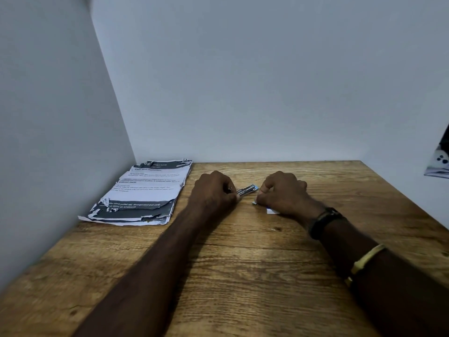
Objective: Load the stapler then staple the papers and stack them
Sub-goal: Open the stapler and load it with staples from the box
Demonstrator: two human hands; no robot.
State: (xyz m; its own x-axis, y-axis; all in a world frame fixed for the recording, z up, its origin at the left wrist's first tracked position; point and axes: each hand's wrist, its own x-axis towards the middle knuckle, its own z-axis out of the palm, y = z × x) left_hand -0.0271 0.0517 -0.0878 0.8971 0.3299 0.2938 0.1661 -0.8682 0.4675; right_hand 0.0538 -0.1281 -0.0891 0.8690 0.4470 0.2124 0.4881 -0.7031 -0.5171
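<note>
A small metal stapler (247, 190) with a blue tip lies near the table's far middle. My left hand (213, 190) is closed on its near end. My right hand (283, 192) is closed on the table just right of the stapler's tip, over a small blue-and-white box (271, 210) that shows at its edges; whether the fingers pinch anything is hidden. A pile of printed papers (143, 193) with dark bands and torn edges lies at the table's far left, beside the wall.
The wooden table (243, 263) sits in a corner, with walls behind and to the left. Something black and white (439, 161) shows at the right edge. My right wrist wears a black band and a yellow bangle.
</note>
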